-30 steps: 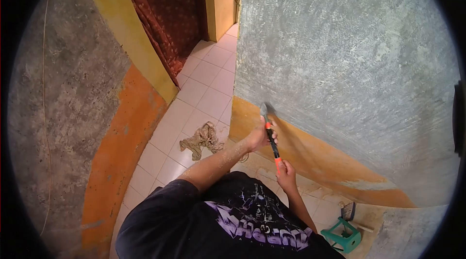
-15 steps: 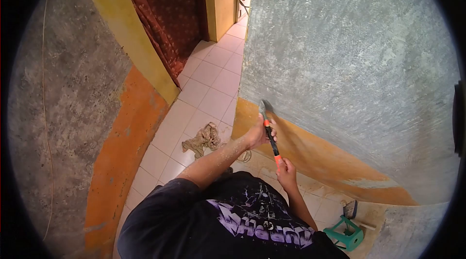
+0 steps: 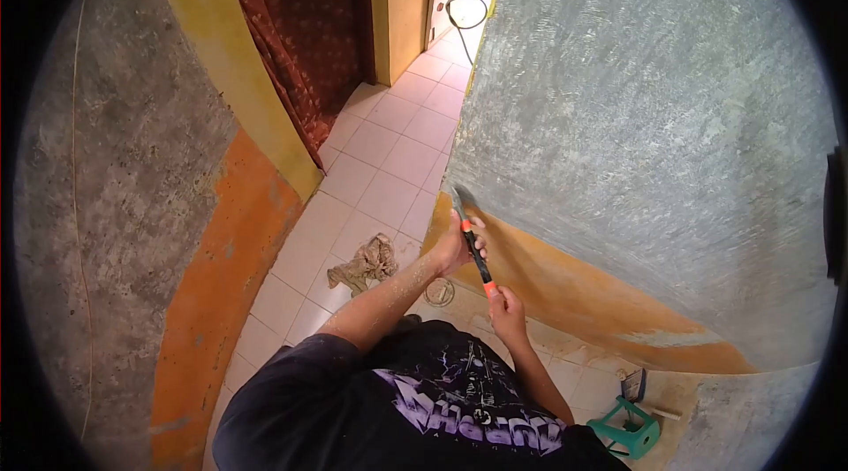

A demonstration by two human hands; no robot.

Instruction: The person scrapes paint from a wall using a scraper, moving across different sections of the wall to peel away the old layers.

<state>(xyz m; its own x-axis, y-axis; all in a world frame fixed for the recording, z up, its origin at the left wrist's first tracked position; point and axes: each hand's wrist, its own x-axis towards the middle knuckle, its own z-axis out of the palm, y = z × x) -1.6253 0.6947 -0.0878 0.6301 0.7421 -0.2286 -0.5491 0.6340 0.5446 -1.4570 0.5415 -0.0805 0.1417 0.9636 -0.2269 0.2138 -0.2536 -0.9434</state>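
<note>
To the left, a crumpled cloth (image 3: 364, 266) lies on the floor tiles (image 3: 346, 178). Your left hand (image 3: 451, 248) wraps the far end of a long-handled tool (image 3: 482, 266), its blurred head at the wall (image 3: 636, 109), contact unclear. It looks light and stiff, best held by its black shaft and near orange grip; dust could make it slippery. Your right hand (image 3: 508, 315) closes around that grip, left of a green plastic stool (image 3: 650, 437).

grey-and-orange walls (image 3: 654, 100), pale tiled floor (image 3: 375, 148), dark red curtain (image 3: 305, 29).
</note>
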